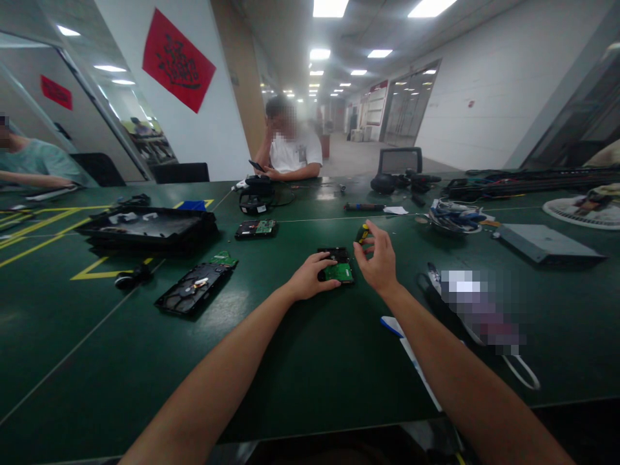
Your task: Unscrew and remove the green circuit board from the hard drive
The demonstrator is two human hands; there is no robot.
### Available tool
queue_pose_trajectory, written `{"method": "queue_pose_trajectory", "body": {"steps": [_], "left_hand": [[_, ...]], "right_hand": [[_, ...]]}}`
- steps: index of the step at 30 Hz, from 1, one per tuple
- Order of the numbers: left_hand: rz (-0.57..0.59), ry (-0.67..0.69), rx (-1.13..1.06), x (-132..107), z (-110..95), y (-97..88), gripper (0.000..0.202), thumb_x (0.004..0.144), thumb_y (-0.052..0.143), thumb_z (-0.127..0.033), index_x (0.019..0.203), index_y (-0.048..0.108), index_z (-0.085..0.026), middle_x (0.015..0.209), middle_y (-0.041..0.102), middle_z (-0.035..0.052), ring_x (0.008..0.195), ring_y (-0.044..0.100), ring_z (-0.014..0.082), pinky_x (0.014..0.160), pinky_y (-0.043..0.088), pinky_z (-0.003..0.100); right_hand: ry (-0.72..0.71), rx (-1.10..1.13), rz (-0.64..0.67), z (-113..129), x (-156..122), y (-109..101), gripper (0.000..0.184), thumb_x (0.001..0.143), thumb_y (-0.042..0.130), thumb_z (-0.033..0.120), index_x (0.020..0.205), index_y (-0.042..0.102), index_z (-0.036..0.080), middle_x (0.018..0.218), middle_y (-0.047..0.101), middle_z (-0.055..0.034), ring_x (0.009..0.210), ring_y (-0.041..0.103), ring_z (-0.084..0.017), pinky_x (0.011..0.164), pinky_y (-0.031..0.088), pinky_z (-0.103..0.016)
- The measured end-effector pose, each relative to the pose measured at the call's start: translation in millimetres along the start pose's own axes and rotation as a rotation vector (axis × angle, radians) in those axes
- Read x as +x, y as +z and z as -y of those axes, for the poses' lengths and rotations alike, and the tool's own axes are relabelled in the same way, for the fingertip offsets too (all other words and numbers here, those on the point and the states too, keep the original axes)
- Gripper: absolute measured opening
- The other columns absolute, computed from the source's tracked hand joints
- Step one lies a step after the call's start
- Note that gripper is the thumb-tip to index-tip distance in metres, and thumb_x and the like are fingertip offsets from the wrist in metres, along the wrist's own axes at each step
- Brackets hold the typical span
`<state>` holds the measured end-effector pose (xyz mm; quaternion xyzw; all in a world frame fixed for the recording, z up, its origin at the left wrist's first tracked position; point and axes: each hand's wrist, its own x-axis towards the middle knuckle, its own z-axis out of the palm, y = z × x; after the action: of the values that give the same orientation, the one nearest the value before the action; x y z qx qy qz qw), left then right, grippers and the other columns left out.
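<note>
A hard drive (345, 272) with a green circuit board facing up lies on the table in front of me. My left hand (314, 276) grips it from the left, thumb along the near edge and fingers over the far part, which hides some of it. Just right of the drive, my right hand (378, 259) holds a yellow-and-black screwdriver (363, 234) by its handle, raised above the table. The screwdriver's shaft and tip cannot be made out. A second hard drive (256, 228) rests farther back to the left.
Left of my arm lies a black casing (194, 290); black trays (150, 226) stand behind it. To the right are a pixelated item with a white strap (523, 373), a grey metal box (549, 244) and bundled cables (453, 218). Across the table (290, 381) sits a person (294, 148) holding a phone.
</note>
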<state>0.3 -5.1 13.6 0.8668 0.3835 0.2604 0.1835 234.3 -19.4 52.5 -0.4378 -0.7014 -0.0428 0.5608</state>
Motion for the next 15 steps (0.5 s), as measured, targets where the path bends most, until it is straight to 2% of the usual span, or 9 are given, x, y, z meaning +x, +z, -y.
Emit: {"method": "queue_pose_trajectory", "body": {"steps": [6,12,15], "left_hand": [[-0.016,0.014,-0.006,-0.4,-0.7,0.4,0.068,0.083,0.078,-0.056,0.142,0.062,-0.025,0.159,0.045,0.0131,0.149,0.040,0.0355,0.124,0.033,0.054],[0.000,0.001,-0.005,-0.4,-1.4,0.2,0.068,0.084,0.078,-0.055,0.143,0.061,-0.025,0.160,0.044,0.0130,0.150,0.038,0.0350,0.124,0.033,0.055],[0.001,-0.008,0.001,-0.5,-2.6,-0.6,0.068,0.085,0.077,-0.056,0.143,0.061,-0.025,0.160,0.044,0.0132,0.151,0.037,0.0347,0.124,0.033,0.055]], "right_hand": [[-0.015,-0.009,-0.002,1.0,0.1,0.6,0.063,0.096,0.057,0.024,0.155,0.038,0.024,0.137,0.056,-0.0164,0.102,0.069,-0.025,0.075,0.069,-0.040],[-0.010,0.004,-0.015,-0.4,0.7,1.0,0.060,0.096,0.060,0.028,0.153,0.041,0.024,0.134,0.058,-0.0151,0.093,0.069,-0.022,0.070,0.068,-0.038],[-0.007,0.007,-0.003,-1.2,0.3,1.0,0.060,0.097,0.060,0.029,0.154,0.041,0.025,0.135,0.058,-0.0154,0.096,0.070,-0.023,0.073,0.068,-0.040]]}}
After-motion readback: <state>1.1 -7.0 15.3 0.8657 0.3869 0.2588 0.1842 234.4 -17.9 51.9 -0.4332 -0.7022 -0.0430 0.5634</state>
